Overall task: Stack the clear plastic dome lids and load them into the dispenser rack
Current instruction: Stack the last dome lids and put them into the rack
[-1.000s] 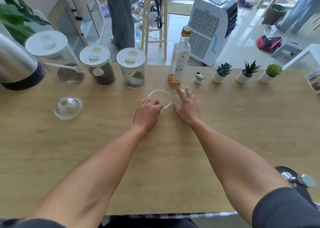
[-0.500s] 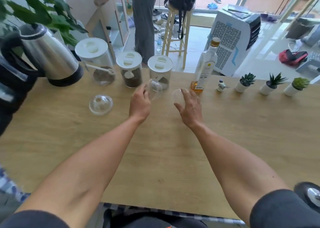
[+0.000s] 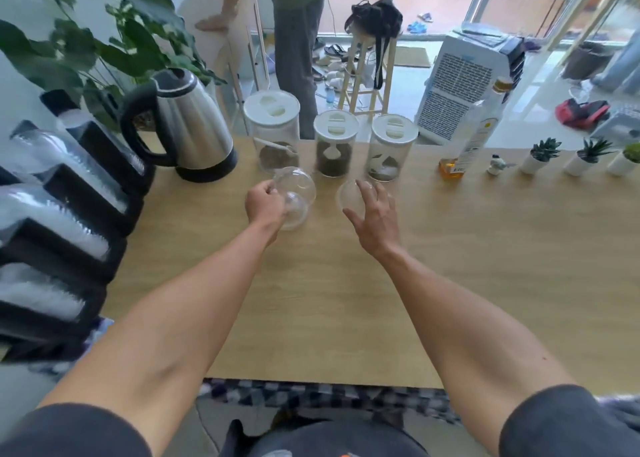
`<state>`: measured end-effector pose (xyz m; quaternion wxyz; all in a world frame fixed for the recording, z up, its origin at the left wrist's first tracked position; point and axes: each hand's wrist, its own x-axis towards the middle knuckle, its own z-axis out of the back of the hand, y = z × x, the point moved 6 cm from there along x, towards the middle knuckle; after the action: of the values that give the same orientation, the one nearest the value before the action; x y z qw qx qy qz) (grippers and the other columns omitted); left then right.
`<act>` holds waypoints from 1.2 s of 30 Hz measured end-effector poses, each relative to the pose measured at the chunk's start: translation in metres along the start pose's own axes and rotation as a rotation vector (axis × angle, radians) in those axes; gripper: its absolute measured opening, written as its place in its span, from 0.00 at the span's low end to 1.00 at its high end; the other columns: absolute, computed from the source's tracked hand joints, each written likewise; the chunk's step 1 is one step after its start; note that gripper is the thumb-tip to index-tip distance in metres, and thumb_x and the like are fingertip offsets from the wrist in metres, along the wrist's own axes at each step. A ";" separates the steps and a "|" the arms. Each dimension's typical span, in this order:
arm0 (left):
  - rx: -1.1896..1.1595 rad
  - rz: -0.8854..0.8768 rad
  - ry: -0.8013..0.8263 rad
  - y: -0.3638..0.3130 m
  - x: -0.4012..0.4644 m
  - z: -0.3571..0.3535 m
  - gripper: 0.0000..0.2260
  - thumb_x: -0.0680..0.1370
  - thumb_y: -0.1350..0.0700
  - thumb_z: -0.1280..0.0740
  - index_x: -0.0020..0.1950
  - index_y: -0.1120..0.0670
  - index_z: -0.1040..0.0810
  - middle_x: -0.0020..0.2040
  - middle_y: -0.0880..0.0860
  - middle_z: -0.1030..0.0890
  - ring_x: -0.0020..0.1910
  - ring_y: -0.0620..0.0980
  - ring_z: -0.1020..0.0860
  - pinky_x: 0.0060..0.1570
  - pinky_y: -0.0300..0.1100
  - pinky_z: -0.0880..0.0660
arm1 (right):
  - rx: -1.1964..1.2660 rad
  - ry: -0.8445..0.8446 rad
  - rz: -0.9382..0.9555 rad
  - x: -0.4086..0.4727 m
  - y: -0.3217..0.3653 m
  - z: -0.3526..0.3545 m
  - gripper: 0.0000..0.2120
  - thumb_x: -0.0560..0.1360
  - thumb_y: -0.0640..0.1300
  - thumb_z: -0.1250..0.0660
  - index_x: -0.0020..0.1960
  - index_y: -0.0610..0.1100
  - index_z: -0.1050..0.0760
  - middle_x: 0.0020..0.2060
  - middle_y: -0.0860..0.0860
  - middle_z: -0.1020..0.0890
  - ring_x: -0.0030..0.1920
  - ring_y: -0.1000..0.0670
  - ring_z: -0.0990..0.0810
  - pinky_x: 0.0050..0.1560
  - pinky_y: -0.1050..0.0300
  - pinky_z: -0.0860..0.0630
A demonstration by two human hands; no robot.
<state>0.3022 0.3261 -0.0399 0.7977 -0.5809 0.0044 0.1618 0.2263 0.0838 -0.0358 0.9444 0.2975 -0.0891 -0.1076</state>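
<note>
My left hand (image 3: 265, 203) grips a clear dome lid (image 3: 297, 183) by its rim, tilted, just over a second dome lid (image 3: 295, 216) that lies on the wooden table (image 3: 485, 248). A third clear lid (image 3: 348, 196) is held at the fingertips of my right hand (image 3: 375, 221), just to the right, in front of the jars. The black dispenser rack (image 3: 79, 196) stands at the table's left edge, with rows of stacked clear plastic in its slots.
A steel kettle (image 3: 194, 134) stands beside the rack. Three white-lidded jars (image 3: 334, 148) line the back of the table, then an oil bottle (image 3: 471, 144), a figurine (image 3: 496, 164) and small potted plants (image 3: 542, 155). A person (image 3: 294, 40) stands beyond the table.
My view has swung left, bringing the rack and kettle in. My left hand lifted one lid and carried it left over the lid on the table. My right hand followed with another lid.
</note>
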 end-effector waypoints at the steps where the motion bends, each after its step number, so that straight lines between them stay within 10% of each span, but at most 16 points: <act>1: -0.010 0.037 0.021 0.006 0.003 0.005 0.15 0.76 0.63 0.37 0.36 0.46 0.19 0.41 0.50 0.17 0.42 0.59 0.15 0.47 0.55 0.15 | 0.004 -0.003 -0.005 -0.004 0.008 -0.005 0.31 0.80 0.51 0.29 0.79 0.49 0.34 0.77 0.40 0.34 0.73 0.35 0.34 0.72 0.38 0.33; 4: -0.047 0.152 0.082 0.017 0.006 0.012 0.08 0.74 0.66 0.32 0.41 0.54 0.18 0.39 0.54 0.19 0.29 0.53 0.22 0.27 0.40 0.21 | -0.004 -0.016 -0.012 -0.014 0.028 -0.018 0.30 0.80 0.51 0.29 0.79 0.49 0.35 0.77 0.40 0.34 0.74 0.36 0.34 0.72 0.39 0.32; 13: -0.009 0.298 0.066 0.079 0.041 0.007 0.07 0.65 0.65 0.39 0.36 0.59 0.21 0.48 0.63 0.15 0.52 0.65 0.15 0.48 0.60 0.16 | 0.092 -0.083 -0.038 -0.011 0.066 -0.033 0.36 0.79 0.54 0.28 0.81 0.45 0.38 0.72 0.41 0.28 0.72 0.38 0.33 0.72 0.46 0.34; 20: -0.021 0.250 0.060 0.073 0.043 0.035 0.26 0.70 0.54 0.42 0.66 0.52 0.19 0.59 0.58 0.15 0.57 0.62 0.16 0.59 0.57 0.19 | 0.135 0.034 -0.004 0.003 0.101 -0.071 0.40 0.77 0.56 0.26 0.81 0.40 0.39 0.76 0.42 0.31 0.76 0.41 0.34 0.74 0.45 0.33; 25: 0.000 0.254 0.062 0.078 0.056 0.043 0.12 0.68 0.49 0.42 0.42 0.49 0.19 0.51 0.59 0.13 0.54 0.65 0.16 0.56 0.57 0.18 | 0.097 0.094 0.007 0.006 0.105 -0.096 0.40 0.77 0.56 0.26 0.81 0.41 0.38 0.76 0.42 0.31 0.76 0.41 0.35 0.75 0.44 0.33; 31: 0.000 0.249 0.141 0.071 0.057 0.036 0.10 0.69 0.46 0.40 0.39 0.46 0.19 0.46 0.55 0.14 0.51 0.61 0.15 0.56 0.57 0.18 | 0.059 0.123 0.021 0.013 0.104 -0.109 0.38 0.77 0.53 0.26 0.79 0.40 0.37 0.75 0.42 0.29 0.74 0.39 0.33 0.74 0.48 0.35; 36: 0.025 0.204 0.176 0.048 0.045 0.030 0.15 0.77 0.50 0.36 0.59 0.50 0.16 0.58 0.54 0.14 0.58 0.60 0.16 0.61 0.54 0.20 | 0.075 0.144 0.023 0.017 0.102 -0.111 0.41 0.75 0.55 0.25 0.80 0.43 0.38 0.75 0.44 0.30 0.74 0.40 0.32 0.74 0.48 0.34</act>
<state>0.3265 0.3784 -0.0828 0.7808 -0.5793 0.1357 0.1905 0.2835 0.2211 -0.0641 0.9378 0.3384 -0.0286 -0.0718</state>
